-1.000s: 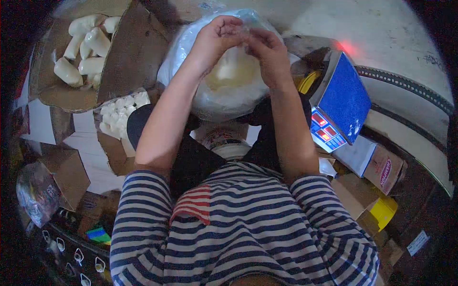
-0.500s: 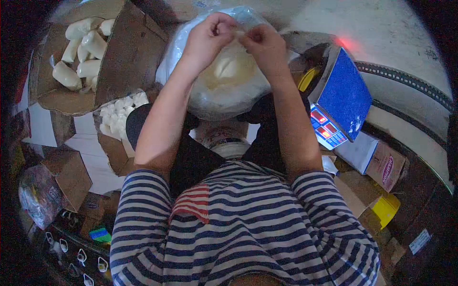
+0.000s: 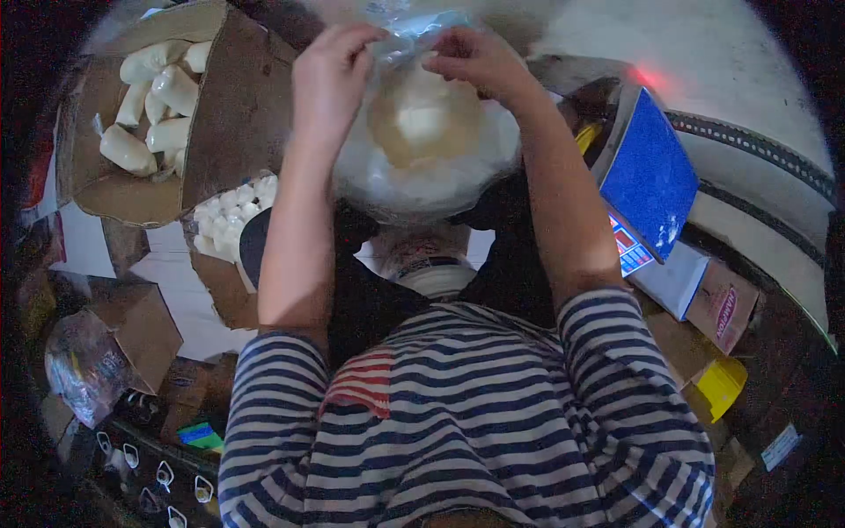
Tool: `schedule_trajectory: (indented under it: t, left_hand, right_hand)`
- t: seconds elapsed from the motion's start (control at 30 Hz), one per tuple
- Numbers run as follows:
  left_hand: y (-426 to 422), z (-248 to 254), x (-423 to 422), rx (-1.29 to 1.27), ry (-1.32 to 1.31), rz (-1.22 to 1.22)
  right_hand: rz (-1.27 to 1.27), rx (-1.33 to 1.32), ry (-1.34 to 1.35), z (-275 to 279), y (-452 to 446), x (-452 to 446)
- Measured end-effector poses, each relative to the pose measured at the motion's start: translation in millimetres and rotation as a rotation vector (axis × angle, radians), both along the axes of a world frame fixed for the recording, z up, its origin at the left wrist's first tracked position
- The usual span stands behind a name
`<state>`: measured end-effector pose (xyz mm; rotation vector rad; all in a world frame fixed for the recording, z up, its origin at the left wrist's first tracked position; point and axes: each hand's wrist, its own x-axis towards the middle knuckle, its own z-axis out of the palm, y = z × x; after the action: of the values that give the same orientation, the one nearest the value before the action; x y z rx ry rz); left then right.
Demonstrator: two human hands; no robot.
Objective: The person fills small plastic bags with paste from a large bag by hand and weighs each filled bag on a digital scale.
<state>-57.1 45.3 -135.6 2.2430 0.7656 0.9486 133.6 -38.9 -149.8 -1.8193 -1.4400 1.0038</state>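
Note:
Between my knees stands a round container lined with a clear plastic liner (image 3: pixel 370 180), with a pale cream-coloured substance (image 3: pixel 422 128) inside. Over its far side is a piece of thin clear plastic bag (image 3: pixel 421 28). My left hand (image 3: pixel 333 79), slightly blurred, has its thumb and fingers closed at the left edge of this film. From the right, my right hand (image 3: pixel 482 69) pinches at the film's other side, fingers bent. Exactly where the fingertips grip is hard to make out.
At left, a cardboard box (image 3: pixel 238 114) holds several filled pale bags (image 3: pixel 128 150). Small white packets (image 3: pixel 233 211) lie in a lower carton. A blue-topped digital scale (image 3: pixel 651 180) stands at right, beside a carton (image 3: pixel 722 308) and a yellow box (image 3: pixel 720 387).
My hands have moved apart, the left one further to the left. More clear plastic now shows between them. The whole view has shifted slightly.

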Motion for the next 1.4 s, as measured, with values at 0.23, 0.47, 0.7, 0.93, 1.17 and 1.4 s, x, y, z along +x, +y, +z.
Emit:
schedule_trajectory:
  t: [0.23,0.47,0.7,0.93,1.17,1.4]
  left_hand:
    - [13,18,-7,-0.195,-0.169,0.165]
    - [22,10,-21,-0.173,-0.237,0.18]
    - [17,27,-30,-0.279,-0.246,0.205]
    - [11,27,-30,-0.326,-0.219,0.145]
    - [8,23,-29,-0.329,-0.073,0.042]
    - [6,-11,-18,-0.222,0.045,-0.053]
  right_hand:
    - [0.016,-0.132,-1.087,-183,-34,-17]
    - [-0.132,-0.369,-0.715,-174,-58,-61]
    - [-0.484,-0.327,-0.37,-218,18,-41]
    - [-0.585,-0.203,-0.121,-259,-32,-70]
    - [-0.551,-0.216,-0.459,-267,11,-41]
    - [-0.629,-0.17,-0.14,-175,-51,-66]
